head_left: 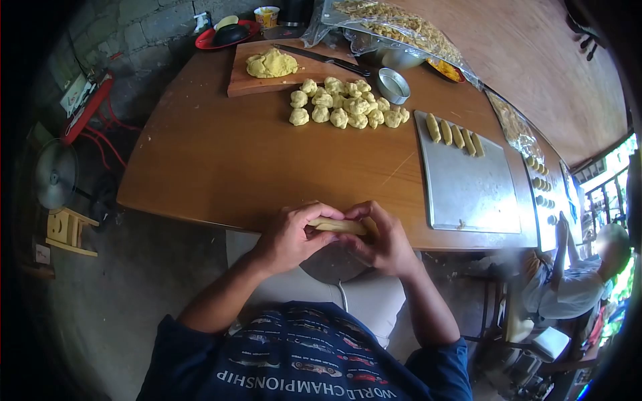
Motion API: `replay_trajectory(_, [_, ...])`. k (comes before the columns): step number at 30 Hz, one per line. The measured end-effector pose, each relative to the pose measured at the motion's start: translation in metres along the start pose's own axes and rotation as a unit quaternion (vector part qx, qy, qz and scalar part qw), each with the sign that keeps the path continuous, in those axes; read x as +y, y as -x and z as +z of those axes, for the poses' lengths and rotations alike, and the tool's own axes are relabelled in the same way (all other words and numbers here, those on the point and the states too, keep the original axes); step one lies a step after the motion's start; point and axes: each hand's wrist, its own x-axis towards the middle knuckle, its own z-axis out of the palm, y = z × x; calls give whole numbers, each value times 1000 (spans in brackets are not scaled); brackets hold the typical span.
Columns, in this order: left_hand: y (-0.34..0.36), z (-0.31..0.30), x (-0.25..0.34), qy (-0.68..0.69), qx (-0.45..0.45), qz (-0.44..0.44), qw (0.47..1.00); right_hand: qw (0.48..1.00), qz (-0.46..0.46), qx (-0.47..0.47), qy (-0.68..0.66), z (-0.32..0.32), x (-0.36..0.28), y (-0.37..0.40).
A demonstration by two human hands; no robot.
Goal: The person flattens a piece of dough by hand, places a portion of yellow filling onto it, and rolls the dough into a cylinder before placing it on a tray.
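Between my two hands, just off the table's front edge, is a long piece of pale yellow dough with a lengthwise seam or fold. My left hand pinches its left end between thumb and fingers. At the other end, my right hand has its fingers curled round the dough. Farther back lie several round dough balls in a cluster. A metal tray to the right carries several finger-shaped dough pieces along its far edge.
A wooden board bears a large dough lump and a long knife. Beside the balls stands a round metal tin. A plastic-covered tray of shredded food rests on a bowl. Another person sits at the right.
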Motion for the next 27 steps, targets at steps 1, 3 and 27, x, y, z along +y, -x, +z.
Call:
replay_trajectory(1, [0, 1, 0, 8, 4, 1, 1000, 999, 22, -1, -28, -1, -1, -1])
replay_trajectory(3, [0, 2, -1, 15, 9, 3, 1000, 998, 43, -1, -56, -2, 0, -2])
replay_trajectory(27, [4, 5, -10, 221, -9, -61, 973, 981, 72, -5, -178, 3, 8, -3])
